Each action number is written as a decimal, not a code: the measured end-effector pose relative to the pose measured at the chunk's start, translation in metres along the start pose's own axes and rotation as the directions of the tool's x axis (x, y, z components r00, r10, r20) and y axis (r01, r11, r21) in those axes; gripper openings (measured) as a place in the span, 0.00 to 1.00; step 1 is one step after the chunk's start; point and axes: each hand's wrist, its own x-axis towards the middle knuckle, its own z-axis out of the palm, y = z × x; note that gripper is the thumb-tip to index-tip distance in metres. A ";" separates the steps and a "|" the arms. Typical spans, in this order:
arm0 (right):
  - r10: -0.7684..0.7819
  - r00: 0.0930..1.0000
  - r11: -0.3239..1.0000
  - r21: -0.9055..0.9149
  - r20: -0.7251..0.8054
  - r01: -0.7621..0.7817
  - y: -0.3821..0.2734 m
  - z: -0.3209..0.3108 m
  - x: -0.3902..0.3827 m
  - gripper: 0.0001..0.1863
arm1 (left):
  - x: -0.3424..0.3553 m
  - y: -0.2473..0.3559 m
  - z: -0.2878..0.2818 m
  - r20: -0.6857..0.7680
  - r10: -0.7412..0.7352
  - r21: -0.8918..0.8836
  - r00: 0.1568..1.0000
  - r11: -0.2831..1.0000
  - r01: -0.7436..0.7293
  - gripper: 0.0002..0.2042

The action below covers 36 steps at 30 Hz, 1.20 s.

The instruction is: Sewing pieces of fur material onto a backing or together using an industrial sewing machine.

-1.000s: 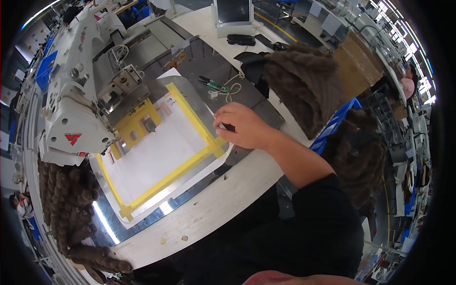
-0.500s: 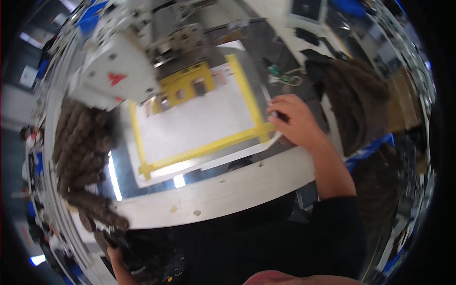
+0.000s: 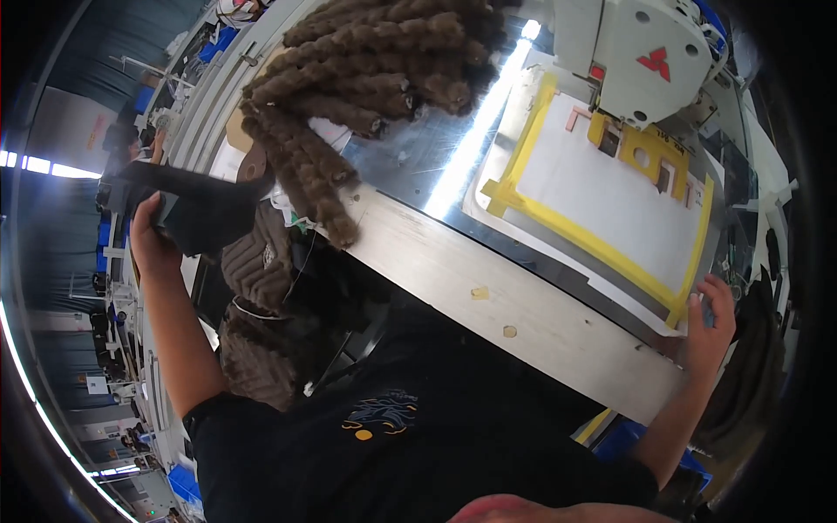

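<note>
2 hands work far apart. The left hand (image 3: 150,237) has its grip clamped on a dark flat fabric piece (image 3: 202,209), out past the counter (image 3: 488,292) edge. The right hand (image 3: 711,322) rests, fingers loosely spread, on the corner of the white yellow-taped rectangular template (image 3: 610,200), which runs lengthwise toward the white sewing machine (image 3: 641,52).

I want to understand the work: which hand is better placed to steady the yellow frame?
Probably the right hand: it rests at the yellow frame corner. The left hand is far off, holding a dark piece.
</note>
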 end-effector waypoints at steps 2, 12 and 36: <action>-0.205 0.978 0.976 0.078 0.026 0.203 -0.038 0.009 0.006 0.15 | -0.015 -0.006 0.067 0.015 0.121 -0.045 0.993 0.992 -0.120 0.14; -0.747 0.623 0.662 -0.174 -0.233 0.729 -0.204 0.036 0.029 0.27 | -0.144 -0.042 0.321 0.693 -0.005 -0.257 0.721 0.932 0.254 0.19; -0.446 0.751 0.890 -0.153 -0.487 0.430 -0.130 -0.023 0.022 0.22 | -0.127 -0.168 0.373 0.827 0.534 -0.145 0.175 0.503 -0.852 0.44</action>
